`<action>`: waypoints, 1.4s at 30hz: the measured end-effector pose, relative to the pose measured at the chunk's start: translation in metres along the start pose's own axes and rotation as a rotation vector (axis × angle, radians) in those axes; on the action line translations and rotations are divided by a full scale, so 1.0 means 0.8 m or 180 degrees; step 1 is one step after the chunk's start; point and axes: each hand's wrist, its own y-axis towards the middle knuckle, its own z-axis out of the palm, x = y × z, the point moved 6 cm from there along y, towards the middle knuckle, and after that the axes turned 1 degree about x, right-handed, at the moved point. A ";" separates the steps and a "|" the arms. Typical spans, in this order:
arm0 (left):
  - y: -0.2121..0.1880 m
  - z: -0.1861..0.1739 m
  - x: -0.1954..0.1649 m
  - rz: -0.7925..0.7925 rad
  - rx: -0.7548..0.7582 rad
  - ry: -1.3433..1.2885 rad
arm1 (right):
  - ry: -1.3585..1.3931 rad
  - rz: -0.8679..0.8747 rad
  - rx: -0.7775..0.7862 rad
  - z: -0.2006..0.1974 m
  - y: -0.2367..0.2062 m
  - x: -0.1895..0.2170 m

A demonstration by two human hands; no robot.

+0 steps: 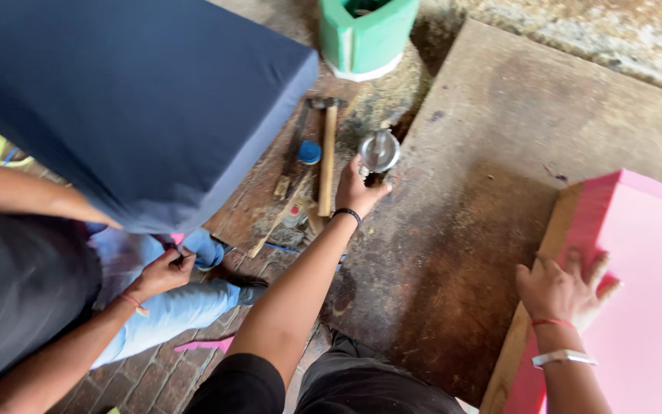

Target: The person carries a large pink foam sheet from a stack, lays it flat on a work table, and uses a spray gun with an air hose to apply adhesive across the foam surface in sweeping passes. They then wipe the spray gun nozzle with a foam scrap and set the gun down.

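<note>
The left hand (pixel 358 188) reaches forward and touches a small round metal tin (pixel 379 150) with its fingertips; whether the fingers are clamped on it cannot be told. The tin sits on the wooden worktop (pixel 484 192), its round open face turned up toward the camera, just right of a wooden-handled hammer (pixel 327 149). The hammer lies flat, its long axis running away from the person, head at the far end. A small blue cap (pixel 309 152) lies just left of the handle. The right hand (pixel 565 287) rests flat, fingers spread apart, on the corner of a pink foam slab (pixel 645 307) backed by a wooden board (pixel 534 307). At the left, another person's hand (pixel 164 272) pinches the lower edge of a dark blue fabric-covered cushion (pixel 132 100). A green container (pixel 365 34) stands at the far edge
</note>
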 end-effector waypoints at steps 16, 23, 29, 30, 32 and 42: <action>0.057 0.050 -0.065 -0.0144 -0.1022 -0.0001 | -0.0008 0.0165 0.0386 -0.032 0.002 0.001; 0.066 0.038 -0.076 0.0521 -0.0675 0.0165 | 0.0007 0.0231 0.0291 -0.032 0.002 0.000; 0.016 -0.020 -0.095 0.1327 -0.0727 -0.0235 | 0.0077 0.0229 0.0211 -0.019 0.005 0.000; 0.007 -0.030 -0.102 0.1337 -0.0742 -0.0191 | 0.0085 0.0219 0.0204 -0.017 0.005 -0.001; -0.018 -0.054 -0.114 0.1354 -0.0771 -0.0088 | 0.0200 0.0180 0.0140 -0.016 0.005 -0.001; -0.194 -0.143 -0.169 0.1775 -0.0330 0.0224 | 0.2714 -0.0072 -0.0311 -0.054 0.003 0.013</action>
